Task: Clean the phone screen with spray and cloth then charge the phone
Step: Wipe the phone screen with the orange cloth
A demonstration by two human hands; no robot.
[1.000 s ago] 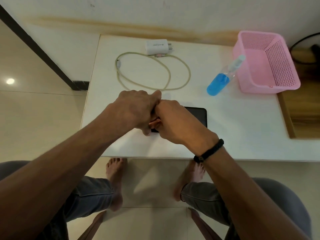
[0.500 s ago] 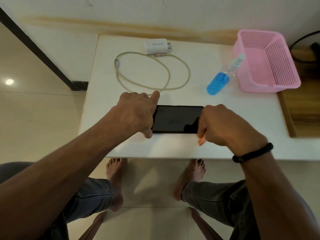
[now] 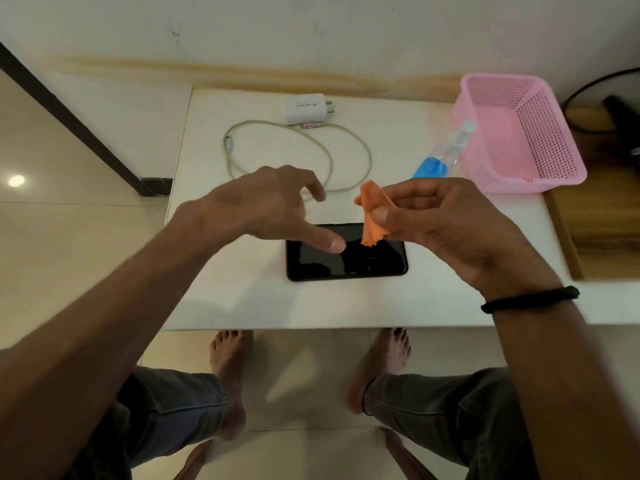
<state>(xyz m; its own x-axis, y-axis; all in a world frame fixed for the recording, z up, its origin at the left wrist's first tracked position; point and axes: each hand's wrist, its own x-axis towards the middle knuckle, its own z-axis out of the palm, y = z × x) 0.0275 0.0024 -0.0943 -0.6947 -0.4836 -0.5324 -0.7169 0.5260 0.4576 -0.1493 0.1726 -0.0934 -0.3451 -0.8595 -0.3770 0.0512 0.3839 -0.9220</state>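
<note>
A black phone [image 3: 367, 263] lies flat, screen up, near the front of the white table [image 3: 263, 299]. My right hand [image 3: 446, 223] is raised above the phone's right end and pinches a small orange cloth [image 3: 372, 216] between thumb and fingers. My left hand [image 3: 273, 206] hovers above the phone's left end with its fingers spread, holding nothing. A spray bottle [image 3: 441, 157] with blue liquid lies on the table beside the basket. At the back of the table sits the white charger plug [image 3: 304, 108], with its pale cable [image 3: 349, 147] looped in front of it.
A pink plastic basket [image 3: 561, 171] stands at the table's back right corner. A wooden surface [image 3: 609, 216] adjoins the table on the right, with a black cable on it. My bare feet and knees show below the table's front edge.
My right hand has lifted the orange cloth off the phone and up to the right. My left hand has let go of the phone's left end and risen, fingers opening.
</note>
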